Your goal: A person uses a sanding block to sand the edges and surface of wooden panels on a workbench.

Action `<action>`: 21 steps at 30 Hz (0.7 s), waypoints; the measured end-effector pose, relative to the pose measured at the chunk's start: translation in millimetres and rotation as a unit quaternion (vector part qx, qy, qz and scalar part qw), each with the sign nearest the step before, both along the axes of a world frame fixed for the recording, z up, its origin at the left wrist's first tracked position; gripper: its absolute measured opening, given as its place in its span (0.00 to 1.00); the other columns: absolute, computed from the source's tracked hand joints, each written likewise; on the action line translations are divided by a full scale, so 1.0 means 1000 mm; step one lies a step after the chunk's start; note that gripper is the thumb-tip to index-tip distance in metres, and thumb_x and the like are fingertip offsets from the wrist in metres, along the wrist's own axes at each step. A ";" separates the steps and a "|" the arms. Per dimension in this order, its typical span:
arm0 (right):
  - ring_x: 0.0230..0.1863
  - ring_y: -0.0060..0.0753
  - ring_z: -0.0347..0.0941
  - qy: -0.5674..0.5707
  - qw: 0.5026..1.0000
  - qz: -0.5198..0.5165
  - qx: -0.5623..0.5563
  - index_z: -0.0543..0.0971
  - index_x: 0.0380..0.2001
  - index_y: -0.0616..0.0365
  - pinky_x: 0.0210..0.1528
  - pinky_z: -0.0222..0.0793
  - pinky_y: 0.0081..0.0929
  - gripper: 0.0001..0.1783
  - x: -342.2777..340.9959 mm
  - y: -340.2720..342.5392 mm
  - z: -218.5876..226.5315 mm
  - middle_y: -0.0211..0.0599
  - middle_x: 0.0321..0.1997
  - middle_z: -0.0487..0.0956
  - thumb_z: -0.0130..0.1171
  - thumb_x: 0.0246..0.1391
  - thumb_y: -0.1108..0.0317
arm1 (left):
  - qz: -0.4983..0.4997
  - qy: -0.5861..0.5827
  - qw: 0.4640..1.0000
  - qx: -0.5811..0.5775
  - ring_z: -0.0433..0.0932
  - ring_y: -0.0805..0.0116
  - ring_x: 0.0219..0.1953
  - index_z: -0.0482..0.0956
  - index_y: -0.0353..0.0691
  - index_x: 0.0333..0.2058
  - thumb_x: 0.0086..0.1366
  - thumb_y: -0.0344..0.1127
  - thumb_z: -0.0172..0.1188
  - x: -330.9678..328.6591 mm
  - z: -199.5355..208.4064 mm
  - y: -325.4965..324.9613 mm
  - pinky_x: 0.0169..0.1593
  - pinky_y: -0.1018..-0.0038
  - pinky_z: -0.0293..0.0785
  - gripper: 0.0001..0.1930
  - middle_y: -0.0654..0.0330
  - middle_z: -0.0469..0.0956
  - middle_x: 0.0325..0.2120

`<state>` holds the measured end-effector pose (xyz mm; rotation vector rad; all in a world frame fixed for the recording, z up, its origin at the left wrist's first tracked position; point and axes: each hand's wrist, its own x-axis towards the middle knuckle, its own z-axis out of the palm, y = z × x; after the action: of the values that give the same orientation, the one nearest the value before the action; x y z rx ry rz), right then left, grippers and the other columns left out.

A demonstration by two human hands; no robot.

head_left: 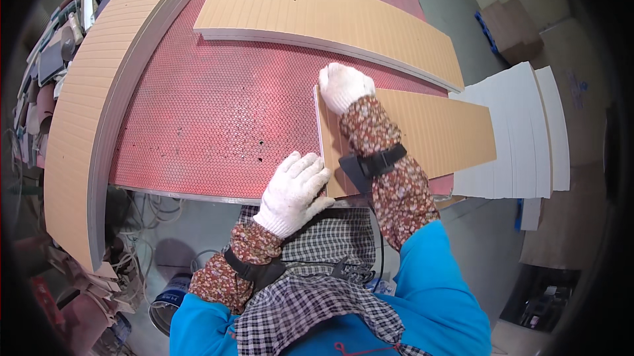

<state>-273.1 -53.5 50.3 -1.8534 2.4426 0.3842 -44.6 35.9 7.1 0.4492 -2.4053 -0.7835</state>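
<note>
A tan grooved panel [422, 133] with a pale edge lies crosswise on the right part of the red mesh-topped table [218, 111]. My right hand [345, 86], in a white glove, is closed at the panel's far left corner; whatever its fingers hold is hidden beneath it. At the near left corner, my left hand [294, 191], also gloved, rests with its fingers stretched out against the panel's edge. Dark bands with pads are strapped over both flowered sleeves.
Beyond lies a stack of tan panels [323, 16]. Another long stack [99, 111] overhangs the table's left side. White sheets [515, 135] jut out at the right. Offcuts [53, 59] are piled at far left, and a bucket [168, 300] stands below, near loose cables.
</note>
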 end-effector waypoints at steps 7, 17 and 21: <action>0.47 0.55 0.87 -0.064 0.995 -0.077 -0.026 0.88 0.43 0.58 0.47 0.84 0.47 0.24 0.001 0.003 0.004 0.51 0.46 0.88 0.45 0.72 0.57 | -0.002 0.002 1.000 -0.010 0.75 0.47 0.63 0.79 0.36 0.55 0.53 0.43 0.78 -0.003 -0.001 0.001 0.70 0.49 0.65 0.32 0.48 0.80 0.55; 0.19 0.45 0.83 -0.070 0.978 -0.021 -0.194 0.76 0.27 0.53 0.21 0.77 0.40 0.17 0.068 0.181 -0.012 0.43 0.16 0.80 0.53 0.71 0.58 | 0.009 0.011 1.000 -0.020 0.75 0.48 0.64 0.80 0.35 0.53 0.54 0.43 0.77 -0.004 -0.004 0.001 0.71 0.48 0.65 0.30 0.49 0.81 0.56; 0.14 0.44 0.79 -0.101 0.977 -0.039 -0.185 0.75 0.25 0.52 0.17 0.73 0.41 0.18 0.095 0.234 -0.011 0.41 0.12 0.77 0.57 0.69 0.58 | -0.001 -0.001 1.000 -0.021 0.75 0.48 0.63 0.80 0.35 0.53 0.53 0.42 0.78 -0.003 -0.003 -0.002 0.70 0.49 0.66 0.31 0.49 0.81 0.56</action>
<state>-177.6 180.2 38.8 -1.7990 2.5648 -0.2720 -48.1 34.1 4.5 0.4311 -2.4194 -0.7336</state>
